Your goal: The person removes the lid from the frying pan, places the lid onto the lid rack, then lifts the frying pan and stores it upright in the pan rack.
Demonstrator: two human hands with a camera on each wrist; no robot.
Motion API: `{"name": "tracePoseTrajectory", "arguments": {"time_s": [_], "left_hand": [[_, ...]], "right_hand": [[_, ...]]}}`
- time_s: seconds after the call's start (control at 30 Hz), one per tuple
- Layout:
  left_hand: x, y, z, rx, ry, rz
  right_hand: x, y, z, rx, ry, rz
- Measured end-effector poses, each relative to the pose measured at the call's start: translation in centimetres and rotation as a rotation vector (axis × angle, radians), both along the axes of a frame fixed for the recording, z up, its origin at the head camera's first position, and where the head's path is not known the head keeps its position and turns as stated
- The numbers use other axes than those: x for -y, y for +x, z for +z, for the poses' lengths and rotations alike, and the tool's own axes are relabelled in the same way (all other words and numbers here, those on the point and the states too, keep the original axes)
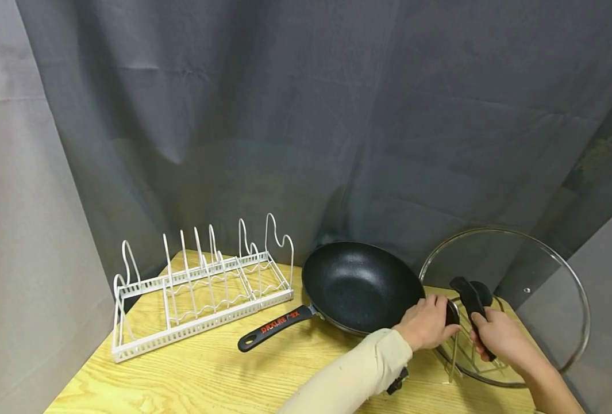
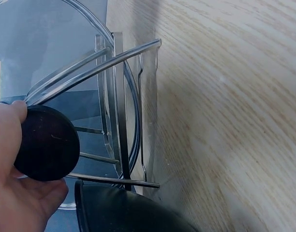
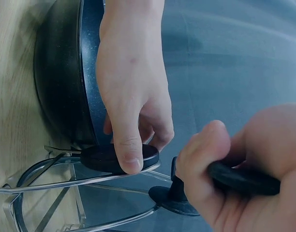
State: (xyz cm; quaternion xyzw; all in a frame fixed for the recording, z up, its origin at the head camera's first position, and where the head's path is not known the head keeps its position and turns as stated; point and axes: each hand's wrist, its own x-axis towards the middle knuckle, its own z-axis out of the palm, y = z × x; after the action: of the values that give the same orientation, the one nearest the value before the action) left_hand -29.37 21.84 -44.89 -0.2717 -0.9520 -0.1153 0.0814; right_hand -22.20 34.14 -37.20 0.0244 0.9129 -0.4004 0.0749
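My left hand (image 1: 428, 323) pinches a round black disc (image 2: 49, 142) at the top of a metal wire rack (image 2: 120, 106), thumb on one face and fingers behind. My right hand (image 1: 504, 339) grips the black handle (image 1: 472, 305) of a large glass lid (image 1: 518, 253), its fingers curled round it. The lid stands nearly upright, its lower rim at the wire rack. Just left of my left hand lies a black frying pan (image 1: 357, 282) on the table, its printed handle (image 1: 274, 329) pointing toward the front left.
A white rack (image 1: 202, 307) with upright wire dividers stands on the left of the wooden table (image 1: 223, 368). Grey curtains (image 1: 295, 115) hang close behind and at the sides, near the table's edges.
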Motion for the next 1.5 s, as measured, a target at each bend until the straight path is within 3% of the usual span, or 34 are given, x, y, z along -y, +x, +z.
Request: {"name": "tracePoseTrajectory", "arguments": {"time_s": [0.47,0.9,1.07,1.23,1.33,1.5], "left_hand": [[0.3,-0.3,0.0,0.007,0.018,-0.010],[0.2,-0.4,-0.4,-0.014,0.049,-0.030],[0.4,-0.4,-0.2,-0.030,0.051,-0.036],[0.9,-0.5,0.4,0.023,0.045,-0.070],[1.7,-0.7,1.0,0.066,0.044,-0.100],[3.3,-0.9,2.0,0.099,0.025,-0.125]], "right_hand": [[0.1,0.0,0.3,0.037,-0.107,0.030],[-1.2,0.1,0.5,0.097,-0.210,0.133],[-1.2,0.1,0.6,0.089,-0.217,0.120],[-1.1,0.1,0.7,0.098,-0.216,0.081],[-1.1,0.2,1.0,0.077,-0.156,0.052],[-1.1,0.3,2.1,-0.044,0.219,0.024]]}}
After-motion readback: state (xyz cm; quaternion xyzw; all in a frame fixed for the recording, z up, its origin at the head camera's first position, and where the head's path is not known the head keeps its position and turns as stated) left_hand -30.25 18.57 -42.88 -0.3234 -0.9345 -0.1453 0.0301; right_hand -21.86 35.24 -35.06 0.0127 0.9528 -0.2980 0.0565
